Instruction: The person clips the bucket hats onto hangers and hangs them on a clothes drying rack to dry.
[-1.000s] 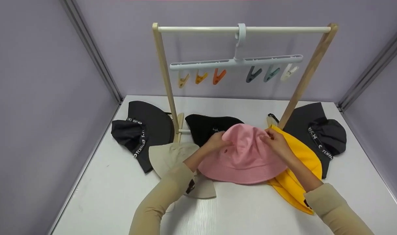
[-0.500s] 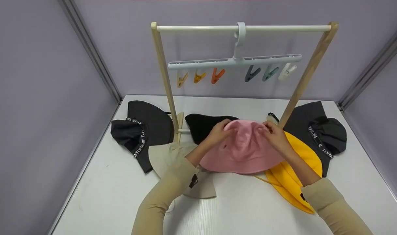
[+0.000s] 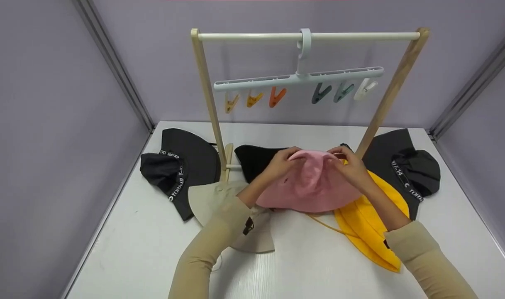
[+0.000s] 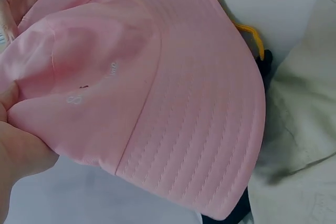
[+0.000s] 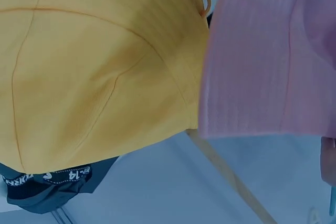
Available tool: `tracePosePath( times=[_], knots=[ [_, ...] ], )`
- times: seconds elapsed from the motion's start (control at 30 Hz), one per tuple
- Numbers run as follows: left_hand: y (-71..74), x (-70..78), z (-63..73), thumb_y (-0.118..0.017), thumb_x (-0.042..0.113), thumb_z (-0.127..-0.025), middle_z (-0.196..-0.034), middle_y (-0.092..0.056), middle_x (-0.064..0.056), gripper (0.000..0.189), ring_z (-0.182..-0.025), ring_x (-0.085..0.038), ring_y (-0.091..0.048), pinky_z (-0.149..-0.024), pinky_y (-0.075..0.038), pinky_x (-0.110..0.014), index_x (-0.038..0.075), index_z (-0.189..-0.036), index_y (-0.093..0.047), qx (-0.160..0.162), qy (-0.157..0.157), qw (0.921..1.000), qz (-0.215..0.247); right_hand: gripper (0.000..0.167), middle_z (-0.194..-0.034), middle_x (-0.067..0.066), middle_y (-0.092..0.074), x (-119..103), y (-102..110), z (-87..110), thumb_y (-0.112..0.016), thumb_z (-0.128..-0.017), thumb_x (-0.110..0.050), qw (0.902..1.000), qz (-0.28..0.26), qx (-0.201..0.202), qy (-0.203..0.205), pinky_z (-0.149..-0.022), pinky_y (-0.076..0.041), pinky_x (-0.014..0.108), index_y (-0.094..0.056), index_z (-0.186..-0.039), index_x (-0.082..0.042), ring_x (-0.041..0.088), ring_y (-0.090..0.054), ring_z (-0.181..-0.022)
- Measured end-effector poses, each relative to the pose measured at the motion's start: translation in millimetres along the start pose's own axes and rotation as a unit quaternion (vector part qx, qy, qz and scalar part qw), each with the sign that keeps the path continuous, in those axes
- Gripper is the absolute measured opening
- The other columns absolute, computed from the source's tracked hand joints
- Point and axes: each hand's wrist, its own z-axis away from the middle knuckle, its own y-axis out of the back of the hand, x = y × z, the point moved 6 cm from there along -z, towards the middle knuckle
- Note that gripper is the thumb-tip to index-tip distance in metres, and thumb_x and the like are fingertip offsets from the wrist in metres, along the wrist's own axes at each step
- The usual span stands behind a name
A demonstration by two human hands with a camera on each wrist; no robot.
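Below the middle of the hanger (image 3: 302,78), the pink bucket hat (image 3: 308,191) is sagging between two separated hands: the left hand (image 3: 280,165) is pinching one side of its crown and the right hand (image 3: 352,167) is pinching the other. Only small folds of soft cloth are lying in those grips, so the crown could be slipping free if either pinch were loosening. Under the hanger's right half, the yellow hat (image 3: 360,220) is trailing its cord (image 3: 327,225) to the pink brim's edge; that cord could be snagging and dragging the yellow hat along. Because a single hook is holding the hanger, a knock from below could be setting it swinging.

Down beyond the hanger's left end, one dark hat (image 3: 198,158) is showing white band lettering that seems to be reading "TORNADO F-", the rest blurring. Beyond its right end, another dark hat (image 3: 395,147) is showing "F-14" and "TORN", the ending hiding. Beneath the hanger's centre, the pink crown is carrying small white lettering, only "me" coming through.
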Motion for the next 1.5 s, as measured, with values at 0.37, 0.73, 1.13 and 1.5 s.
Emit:
tracePosePath(
  times=[0.37,0.73,1.13,1.5],
  knots=[
    [-0.7,12.4,-5.4,-0.057,0.008,-0.091,-0.095,-0.063,-0.004,0.016,-0.082,-0.01,-0.052,-0.074,-0.044,-0.022,0.001,-0.104,-0.064,-0.004,0.014,0.9999,-0.006,0.025,-0.11,0.022,-0.057,-13.7,-2.8,-5.6,-0.051,-0.092,0.003,0.9993,0.0,-0.011,0.036,-0.082,-0.042,0.015,-0.056,-0.115,0.01,0.025,-0.053,-0.097],
    [-3.7,21.4,-16.0,-0.065,0.014,-0.087,-0.09,-0.058,-0.001,0.024,-0.076,-0.009,-0.05,-0.068,-0.043,-0.021,0.002,-0.108,-0.061,-0.029,0.007,0.9994,-0.017,0.02,-0.101,0.017,-0.063,-4.2,6.7,-21.8,-0.052,-0.093,-0.002,0.9967,0.008,0.052,0.062,-0.082,-0.044,0.018,-0.062,-0.108,0.006,0.019,-0.057,-0.091],
    [-0.8,31.8,-33.2,-0.066,0.013,-0.086,-0.073,-0.05,0.0,0.016,-0.066,-0.009,-0.044,-0.059,-0.038,-0.02,0.0,-0.091,-0.058,-0.017,-0.001,0.999,-0.041,0.019,-0.101,0.022,-0.061,-30.1,13.7,-29.8,-0.05,-0.092,0.004,0.9956,0.02,0.065,0.065,-0.081,-0.044,0.016,-0.061,-0.106,0.012,0.019,-0.056,-0.09],
    [5.3,35.9,-43.0,-0.065,0.01,-0.086,-0.075,-0.048,0.001,0.013,-0.068,-0.008,-0.043,-0.06,-0.035,-0.019,0.001,-0.087,-0.056,0.048,0.007,0.9974,-0.053,0.023,-0.106,0.023,-0.058,-41.7,21.6,-37.6,-0.052,-0.091,0.0,0.9975,0.057,0.035,0.024,-0.08,-0.042,0.016,-0.058,-0.112,0.01,0.027,-0.051,-0.093]
  ],
)
